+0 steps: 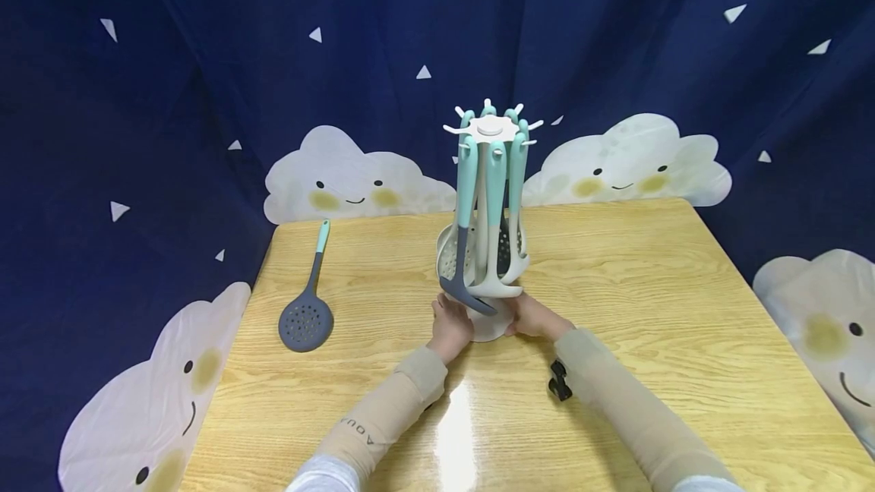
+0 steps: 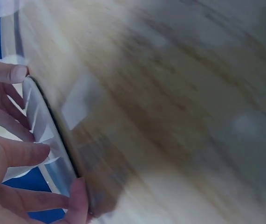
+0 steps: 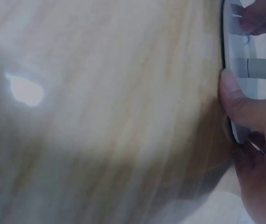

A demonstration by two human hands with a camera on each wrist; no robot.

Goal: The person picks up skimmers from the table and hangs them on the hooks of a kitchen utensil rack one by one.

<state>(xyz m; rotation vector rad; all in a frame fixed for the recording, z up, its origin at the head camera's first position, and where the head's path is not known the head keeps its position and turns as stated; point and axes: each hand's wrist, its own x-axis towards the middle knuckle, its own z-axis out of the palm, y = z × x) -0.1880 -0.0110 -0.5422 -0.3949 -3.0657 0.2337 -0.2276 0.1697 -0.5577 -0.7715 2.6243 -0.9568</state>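
A white rotating utensil stand stands upright on the table, hung with several mint-handled kitchen utensils. Among these, a dark grey ladle and a white ladle face me. My left hand grips the left edge of the stand's round base, while my right hand grips its right edge. Both wrist views show the base rim, with the left hand and the right hand holding it by thumb and fingers. Hanging utensils hide part of the fingers in the head view.
To the left, a dark grey skimmer with a mint handle lies flat on the wooden table. Behind the table hangs a dark blue curtain with white triangles and cloud shapes. A small black object sits by my right wrist.
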